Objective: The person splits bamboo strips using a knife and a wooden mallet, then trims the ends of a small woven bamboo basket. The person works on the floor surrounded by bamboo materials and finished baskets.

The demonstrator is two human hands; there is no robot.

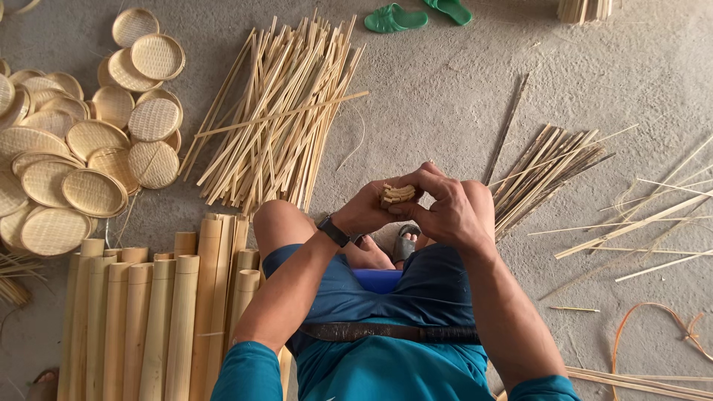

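Both of my hands meet in front of my knees, closed around a small bundle of short bamboo strips [397, 194] seen end-on. My left hand [369, 210], with a dark watch on the wrist, grips the bundle from the left. From the right, my right hand [449, 208] wraps over it with the fingers curled across the top. I sit on a low blue stool [377, 280], and a long dark knife [386, 332] lies across my lap.
A big pile of long split bamboo strips [278, 119] lies ahead on the concrete floor. Several round woven trays [89, 141] are stacked at the left. Thick bamboo tubes [156, 312] lie at my left. Thinner strips [546, 171] are at the right, green sandals [396, 18] at the top.
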